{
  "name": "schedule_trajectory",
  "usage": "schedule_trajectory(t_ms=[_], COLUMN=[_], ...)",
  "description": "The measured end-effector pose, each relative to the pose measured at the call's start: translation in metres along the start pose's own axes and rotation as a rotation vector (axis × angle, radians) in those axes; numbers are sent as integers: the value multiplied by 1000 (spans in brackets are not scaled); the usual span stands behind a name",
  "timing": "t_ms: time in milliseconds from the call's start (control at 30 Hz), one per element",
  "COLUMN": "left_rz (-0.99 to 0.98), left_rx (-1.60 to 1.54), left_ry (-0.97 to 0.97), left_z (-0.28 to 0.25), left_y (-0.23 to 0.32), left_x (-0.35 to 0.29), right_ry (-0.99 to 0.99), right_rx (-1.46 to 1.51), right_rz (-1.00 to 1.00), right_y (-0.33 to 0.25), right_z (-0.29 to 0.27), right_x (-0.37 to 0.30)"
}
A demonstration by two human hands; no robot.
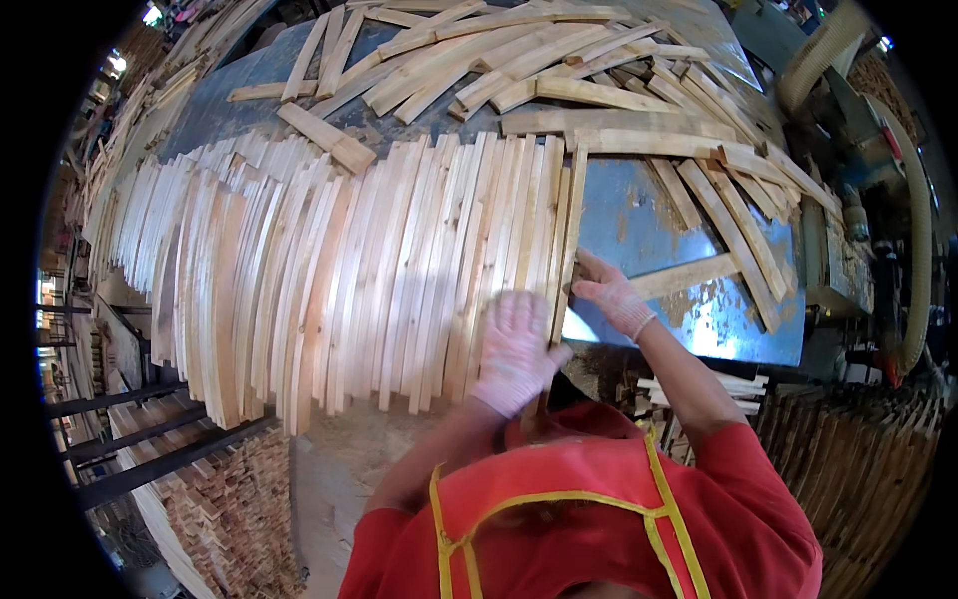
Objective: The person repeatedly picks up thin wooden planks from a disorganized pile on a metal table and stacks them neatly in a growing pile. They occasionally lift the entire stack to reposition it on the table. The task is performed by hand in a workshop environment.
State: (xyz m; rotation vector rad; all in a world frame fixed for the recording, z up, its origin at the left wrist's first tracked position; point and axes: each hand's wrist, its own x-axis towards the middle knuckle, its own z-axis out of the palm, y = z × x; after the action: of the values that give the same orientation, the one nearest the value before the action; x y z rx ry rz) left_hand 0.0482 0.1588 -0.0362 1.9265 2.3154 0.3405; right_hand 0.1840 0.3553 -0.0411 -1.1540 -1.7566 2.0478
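Observation:
My left hand (513, 351), in a pale glove, lies flat with its fingers stretched out on a long row of narrow wooden strips (399, 270). The strips stand side by side across the metal table (619, 200), their near ends jutting past its front edge at uneven lengths. At the right end of the row, my gloved right hand (611, 296) has its thumb and fingers closed at the side of the last wooden strip (573, 215). Part of that strip's near end is hidden behind my left hand and body.
Loose boards (539, 70) lie jumbled at the back of the table, and more boards (733, 215) lie at its right. One short board (329, 138) rests across the row's far ends. A flexible hose (913, 250) hangs at far right. Stacked wood (235, 509) stands at lower left.

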Motion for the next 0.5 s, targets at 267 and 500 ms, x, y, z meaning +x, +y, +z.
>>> schedule_trajectory(t_ms=[267,500], left_rz=[7,-32], left_rx=[-79,34], left_ry=[27,-17], left_z=[42,9], left_y=[35,44], left_x=[40,49], right_ry=[538,401], right_rx=[897,1269], right_rz=[-15,-489], right_y=[-4,-159], right_z=[-190,-271], right_x=[224,254])
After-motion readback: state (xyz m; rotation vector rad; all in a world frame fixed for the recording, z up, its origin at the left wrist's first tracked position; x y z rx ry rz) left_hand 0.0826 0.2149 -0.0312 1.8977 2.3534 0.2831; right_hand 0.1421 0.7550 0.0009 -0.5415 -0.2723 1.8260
